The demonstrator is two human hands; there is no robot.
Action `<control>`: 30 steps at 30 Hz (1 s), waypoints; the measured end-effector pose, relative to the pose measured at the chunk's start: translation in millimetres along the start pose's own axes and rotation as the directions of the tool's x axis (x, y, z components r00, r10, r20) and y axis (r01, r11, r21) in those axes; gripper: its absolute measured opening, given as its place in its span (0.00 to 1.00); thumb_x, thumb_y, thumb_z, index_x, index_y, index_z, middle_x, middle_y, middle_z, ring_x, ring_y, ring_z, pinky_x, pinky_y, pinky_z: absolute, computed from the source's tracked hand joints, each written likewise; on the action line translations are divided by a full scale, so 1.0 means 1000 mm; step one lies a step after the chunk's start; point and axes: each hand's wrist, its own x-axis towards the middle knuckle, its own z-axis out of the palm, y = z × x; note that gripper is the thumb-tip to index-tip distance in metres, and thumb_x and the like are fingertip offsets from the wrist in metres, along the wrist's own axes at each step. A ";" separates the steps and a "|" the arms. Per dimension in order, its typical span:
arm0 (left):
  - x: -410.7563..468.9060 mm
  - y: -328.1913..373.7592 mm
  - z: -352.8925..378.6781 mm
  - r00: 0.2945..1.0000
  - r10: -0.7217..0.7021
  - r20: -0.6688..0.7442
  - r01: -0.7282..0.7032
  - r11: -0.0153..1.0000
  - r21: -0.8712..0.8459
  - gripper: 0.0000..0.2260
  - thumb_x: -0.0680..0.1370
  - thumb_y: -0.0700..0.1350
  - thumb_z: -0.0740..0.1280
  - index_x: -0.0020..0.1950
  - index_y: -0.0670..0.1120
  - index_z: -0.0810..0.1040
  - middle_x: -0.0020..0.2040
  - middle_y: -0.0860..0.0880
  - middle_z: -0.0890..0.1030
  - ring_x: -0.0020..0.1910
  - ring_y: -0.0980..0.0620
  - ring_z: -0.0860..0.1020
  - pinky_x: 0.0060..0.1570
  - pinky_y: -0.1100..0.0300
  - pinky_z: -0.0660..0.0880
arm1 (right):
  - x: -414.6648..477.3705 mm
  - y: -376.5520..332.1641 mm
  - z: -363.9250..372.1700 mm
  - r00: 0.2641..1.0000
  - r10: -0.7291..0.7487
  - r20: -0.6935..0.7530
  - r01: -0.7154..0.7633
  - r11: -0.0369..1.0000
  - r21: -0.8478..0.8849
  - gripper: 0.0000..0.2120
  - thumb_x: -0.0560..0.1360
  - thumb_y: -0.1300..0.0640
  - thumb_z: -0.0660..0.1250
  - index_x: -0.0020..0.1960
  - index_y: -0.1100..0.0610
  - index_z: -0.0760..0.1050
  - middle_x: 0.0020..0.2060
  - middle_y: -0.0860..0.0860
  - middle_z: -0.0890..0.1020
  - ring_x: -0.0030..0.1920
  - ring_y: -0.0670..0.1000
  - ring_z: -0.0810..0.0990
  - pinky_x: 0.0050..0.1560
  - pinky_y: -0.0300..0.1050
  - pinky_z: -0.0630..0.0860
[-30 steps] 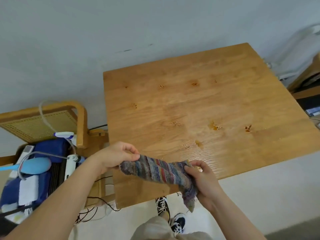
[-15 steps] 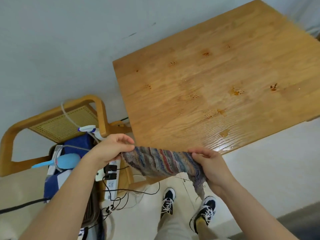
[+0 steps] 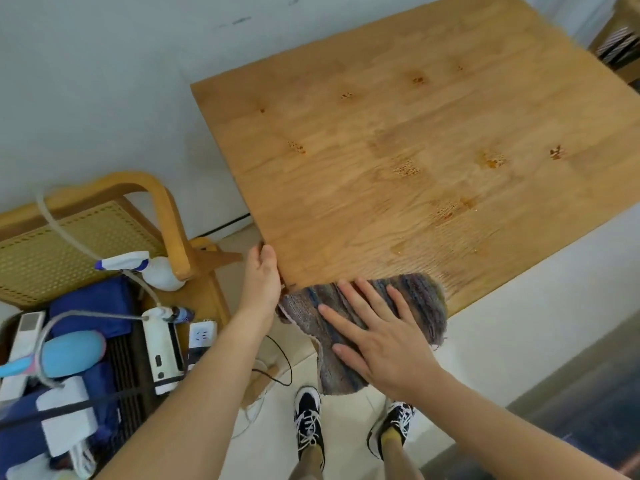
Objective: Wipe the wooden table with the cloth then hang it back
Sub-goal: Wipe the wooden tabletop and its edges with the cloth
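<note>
The wooden table (image 3: 398,161) fills the upper right and carries several small orange-brown spots and wet patches. A striped multicoloured cloth (image 3: 420,299) lies on its near left corner, with one part hanging over the edge. My right hand (image 3: 377,336) presses flat on the cloth, fingers straight and spread. My left hand (image 3: 261,275) rests against the table's left edge by the corner, fingers extended, holding nothing that I can see.
A wooden chair with a cane seat (image 3: 69,233) stands to the left. A white spray bottle (image 3: 152,270), a power strip (image 3: 162,348), cables and blue items (image 3: 72,351) crowd the floor beside it. My shoes (image 3: 308,420) stand on pale tiles.
Both hands held the cloth stretched in the air before. Now it lies on the table corner under my flat right hand, and my left hand has let go and rests at the table edge.
</note>
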 end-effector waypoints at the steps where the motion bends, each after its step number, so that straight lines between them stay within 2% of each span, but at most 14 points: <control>1: -0.001 -0.004 0.000 1.000 -0.003 -0.003 0.003 1.000 0.000 0.17 0.83 0.53 0.50 0.68 0.49 0.70 0.60 0.51 0.76 0.58 0.51 0.76 0.62 0.49 0.72 | 0.005 0.001 -0.002 1.000 -0.017 0.005 0.017 1.000 -0.011 0.26 0.82 0.36 0.45 0.78 0.38 0.49 0.80 0.49 0.51 0.79 0.53 0.48 0.74 0.61 0.48; 4: -0.004 -0.016 0.001 0.985 -0.164 0.048 0.170 0.974 -0.148 0.19 0.83 0.57 0.51 0.60 0.49 0.77 0.56 0.48 0.81 0.54 0.49 0.80 0.58 0.49 0.75 | 0.049 0.005 -0.016 1.000 -0.008 -0.016 0.008 1.000 0.001 0.27 0.82 0.36 0.43 0.79 0.38 0.45 0.80 0.46 0.47 0.79 0.50 0.43 0.75 0.59 0.44; 7: -0.005 -0.018 -0.003 0.946 -0.281 0.159 0.316 0.911 -0.267 0.19 0.81 0.58 0.55 0.58 0.49 0.79 0.51 0.48 0.84 0.50 0.49 0.82 0.53 0.51 0.78 | 0.096 0.006 -0.029 0.990 0.123 -0.064 -0.121 0.992 0.027 0.27 0.82 0.39 0.42 0.79 0.42 0.44 0.80 0.45 0.45 0.79 0.47 0.41 0.77 0.57 0.43; 9: 0.001 -0.011 0.000 0.953 -0.273 0.134 0.301 0.912 -0.278 0.18 0.80 0.60 0.56 0.57 0.52 0.79 0.51 0.51 0.84 0.52 0.51 0.81 0.54 0.51 0.76 | 0.096 0.002 -0.028 0.983 0.162 -0.089 -0.158 0.986 0.049 0.26 0.83 0.42 0.43 0.80 0.46 0.47 0.80 0.46 0.47 0.79 0.47 0.42 0.77 0.55 0.43; 11: 0.012 0.001 0.012 0.966 -0.260 -0.004 0.250 0.932 -0.262 0.21 0.80 0.61 0.54 0.63 0.50 0.75 0.59 0.50 0.80 0.57 0.49 0.78 0.61 0.50 0.72 | 0.072 0.004 -0.020 0.986 0.143 -0.087 -0.139 0.989 0.046 0.26 0.84 0.44 0.43 0.80 0.48 0.50 0.80 0.47 0.49 0.79 0.48 0.43 0.77 0.54 0.44; 13: 0.023 0.014 0.025 0.969 -0.187 -0.161 0.162 0.974 -0.156 0.24 0.82 0.58 0.50 0.70 0.45 0.68 0.66 0.47 0.74 0.62 0.45 0.73 0.63 0.51 0.67 | 0.043 0.012 -0.013 0.994 0.081 -0.073 -0.080 0.997 0.023 0.25 0.84 0.45 0.44 0.80 0.50 0.53 0.79 0.49 0.52 0.79 0.49 0.45 0.77 0.53 0.45; 15: 0.026 0.019 0.034 0.960 -0.077 -0.269 0.064 0.996 -0.059 0.23 0.83 0.56 0.48 0.69 0.43 0.68 0.57 0.47 0.73 0.54 0.49 0.71 0.55 0.54 0.65 | 0.025 0.028 -0.012 0.999 0.004 -0.051 -0.003 1.000 0.003 0.25 0.84 0.46 0.45 0.79 0.51 0.55 0.79 0.50 0.54 0.79 0.49 0.47 0.77 0.52 0.46; 17: 0.030 0.017 0.036 0.948 -0.064 -0.313 0.046 0.997 -0.065 0.22 0.83 0.56 0.48 0.68 0.46 0.70 0.53 0.51 0.70 0.52 0.51 0.68 0.53 0.56 0.63 | 0.030 0.044 -0.016 0.998 -0.008 -0.055 0.009 1.000 0.008 0.26 0.84 0.45 0.44 0.79 0.52 0.55 0.79 0.50 0.54 0.79 0.49 0.48 0.76 0.52 0.47; 20: 0.035 0.012 0.037 0.936 -0.123 -0.329 0.092 0.990 -0.111 0.22 0.82 0.58 0.49 0.69 0.48 0.69 0.54 0.53 0.70 0.54 0.52 0.68 0.55 0.56 0.63 | 0.075 0.060 -0.031 0.978 0.165 -0.125 -0.160 0.986 0.050 0.27 0.83 0.44 0.43 0.80 0.53 0.53 0.79 0.50 0.53 0.79 0.49 0.47 0.76 0.54 0.49; 23: 0.035 0.012 0.042 0.922 -0.048 -0.383 0.066 0.997 0.035 0.23 0.83 0.56 0.47 0.67 0.45 0.70 0.57 0.48 0.75 0.56 0.46 0.73 0.52 0.56 0.64 | 0.103 0.062 -0.037 0.953 0.271 -0.137 -0.264 0.962 0.068 0.28 0.83 0.45 0.43 0.80 0.54 0.50 0.80 0.51 0.50 0.79 0.50 0.45 0.77 0.55 0.47; 26: 0.029 0.018 0.044 0.910 0.013 -0.415 0.046 0.990 0.133 0.22 0.84 0.53 0.45 0.66 0.42 0.69 0.62 0.42 0.76 0.60 0.41 0.74 0.48 0.57 0.62 | 0.086 0.046 -0.032 0.973 0.202 -0.108 -0.197 0.979 0.055 0.26 0.83 0.45 0.43 0.80 0.48 0.47 0.80 0.51 0.48 0.79 0.52 0.43 0.76 0.60 0.46; 28: 0.027 0.023 0.045 0.902 0.034 -0.431 0.060 0.977 0.203 0.22 0.84 0.53 0.45 0.65 0.41 0.69 0.62 0.39 0.76 0.59 0.39 0.74 0.47 0.57 0.62 | 0.066 0.040 -0.027 0.994 0.075 -0.077 -0.074 0.997 0.017 0.25 0.83 0.45 0.45 0.79 0.42 0.46 0.80 0.51 0.49 0.79 0.53 0.44 0.75 0.62 0.45; 30: 0.027 0.024 0.046 0.891 0.061 -0.449 0.071 0.960 0.271 0.21 0.84 0.52 0.45 0.63 0.40 0.70 0.58 0.37 0.77 0.56 0.38 0.75 0.44 0.56 0.62 | 0.064 0.047 -0.026 0.995 -0.053 -0.080 0.050 0.998 -0.041 0.26 0.83 0.47 0.48 0.79 0.43 0.49 0.80 0.50 0.51 0.79 0.53 0.47 0.73 0.62 0.46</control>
